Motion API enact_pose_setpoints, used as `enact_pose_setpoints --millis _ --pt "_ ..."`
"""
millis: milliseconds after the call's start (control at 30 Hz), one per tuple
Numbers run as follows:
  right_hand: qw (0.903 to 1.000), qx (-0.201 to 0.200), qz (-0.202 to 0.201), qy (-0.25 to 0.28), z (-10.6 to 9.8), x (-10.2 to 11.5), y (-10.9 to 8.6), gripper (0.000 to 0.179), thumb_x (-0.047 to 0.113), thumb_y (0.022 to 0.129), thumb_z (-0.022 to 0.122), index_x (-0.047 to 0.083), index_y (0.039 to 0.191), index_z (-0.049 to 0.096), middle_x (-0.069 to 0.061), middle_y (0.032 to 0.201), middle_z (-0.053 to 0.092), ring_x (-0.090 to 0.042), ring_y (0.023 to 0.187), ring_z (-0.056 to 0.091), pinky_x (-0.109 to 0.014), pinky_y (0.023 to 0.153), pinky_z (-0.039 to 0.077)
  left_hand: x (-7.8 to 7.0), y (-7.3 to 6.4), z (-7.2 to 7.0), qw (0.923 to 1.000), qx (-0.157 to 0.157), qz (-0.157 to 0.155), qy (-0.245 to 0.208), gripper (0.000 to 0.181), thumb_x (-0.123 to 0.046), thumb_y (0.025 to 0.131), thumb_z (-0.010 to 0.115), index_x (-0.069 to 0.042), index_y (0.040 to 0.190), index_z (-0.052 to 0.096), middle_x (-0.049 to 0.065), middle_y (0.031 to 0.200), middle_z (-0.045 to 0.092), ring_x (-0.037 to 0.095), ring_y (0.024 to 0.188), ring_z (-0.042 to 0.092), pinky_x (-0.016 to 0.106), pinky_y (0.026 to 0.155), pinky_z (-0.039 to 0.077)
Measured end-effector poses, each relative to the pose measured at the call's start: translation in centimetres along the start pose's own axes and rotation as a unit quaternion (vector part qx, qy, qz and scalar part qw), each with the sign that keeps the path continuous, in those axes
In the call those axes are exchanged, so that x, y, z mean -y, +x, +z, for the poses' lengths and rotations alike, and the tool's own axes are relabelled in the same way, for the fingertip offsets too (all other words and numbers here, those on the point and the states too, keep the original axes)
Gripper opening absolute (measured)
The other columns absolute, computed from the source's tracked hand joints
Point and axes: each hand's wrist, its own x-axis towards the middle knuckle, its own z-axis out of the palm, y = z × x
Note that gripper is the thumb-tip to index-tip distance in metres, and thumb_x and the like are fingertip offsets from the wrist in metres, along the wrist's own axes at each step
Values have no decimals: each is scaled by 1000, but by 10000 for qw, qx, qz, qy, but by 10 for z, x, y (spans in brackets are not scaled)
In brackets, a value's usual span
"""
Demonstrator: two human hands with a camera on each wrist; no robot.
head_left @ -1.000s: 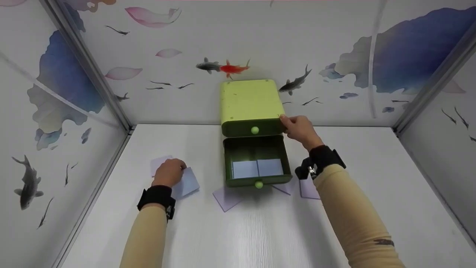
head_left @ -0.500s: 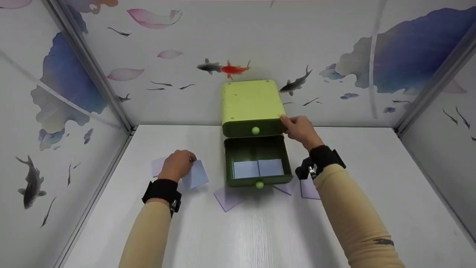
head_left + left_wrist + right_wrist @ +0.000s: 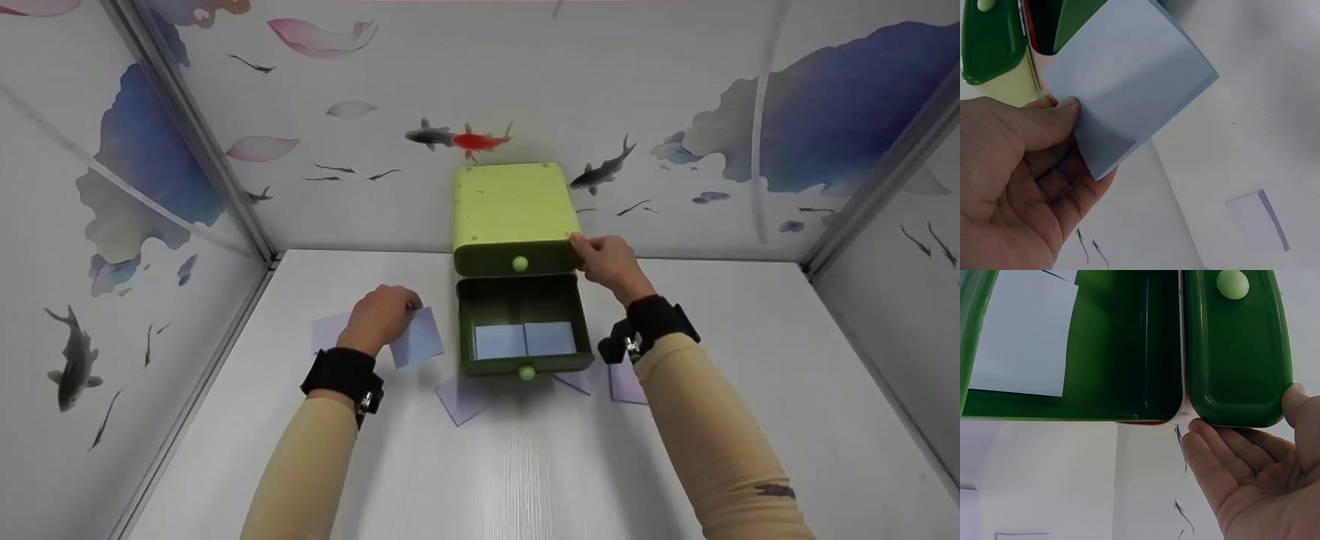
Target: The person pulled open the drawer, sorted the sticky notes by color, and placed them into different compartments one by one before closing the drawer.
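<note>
My left hand pinches a light blue sticky note pad by one corner, thumb on its face and fingers behind. The pad is held left of a small two-drawer cabinet with a yellow-green top and dark green drawers. Its lower drawer is pulled out, and two blue pads lie side by side inside at the front. At the upper right front corner, my right hand rests against the cabinet. The right wrist view shows its thumb at the top edge and its fingers extended along the side.
A purple pad lies left, partly behind my left hand. Others lie in front of the drawer: one purple pad, another purple pad mostly hidden, and a purple pad beside my right forearm. Patterned walls enclose the white table.
My left hand has moved up and right with the blue pad, bringing it closer to the open drawer. My right hand stays at the cabinet corner. The head view has shifted slightly.
</note>
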Motion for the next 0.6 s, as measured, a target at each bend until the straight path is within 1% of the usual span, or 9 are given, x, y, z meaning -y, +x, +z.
enact_pose_setpoints --millis 67,167,300,400,500,600 --pt "10000 -32 21 -43 -1 0 -1 60 48 102 40 -3 128 58 -16 114 57 -23 108 57 -26 88 50 -7 1 -5 9999 -47 93 -3 24 -11 97 58 -9 116 72 14 114 70 31 104 64 46 89 53" --pt "9999 -42 3 -121 -2 0 -1 61 48 102 39 -3 128 58 -15 113 58 -22 106 56 -25 87 49 -18 2 -11 9996 -160 243 -32 24 -10 97 57 -10 116 72 13 114 70 30 104 64 44 90 53" --pt "9998 -88 -20 -190 -2 0 -1 60 48 102 39 -3 126 60 -15 109 59 -22 103 56 -24 83 49 -34 3 -14 9975 -394 586 -57 24 -7 97 56 -11 114 73 10 112 72 28 103 65 43 91 53" --pt "9999 -109 -36 -129 -2 -1 -1 59 47 103 40 -3 123 61 -14 108 59 -21 101 56 -21 79 48 -46 4 -15 9959 -486 765 -70 25 -6 97 55 -12 113 73 9 111 72 26 101 67 41 89 54" --pt "9999 -107 -73 -77 -1 -1 -1 58 47 103 40 -3 123 62 -14 108 59 -21 100 57 -20 77 48 -58 6 -14 9954 -507 804 -109 25 -5 97 55 -13 113 73 8 112 72 25 101 66 40 88 54" --pt "9999 -93 -129 -63 0 -1 0 57 46 103 40 -3 122 62 -16 112 60 -22 102 58 -21 77 49 -66 7 -10 9943 -577 882 -172 24 -5 97 56 -13 112 73 8 111 72 24 100 66 39 86 54"
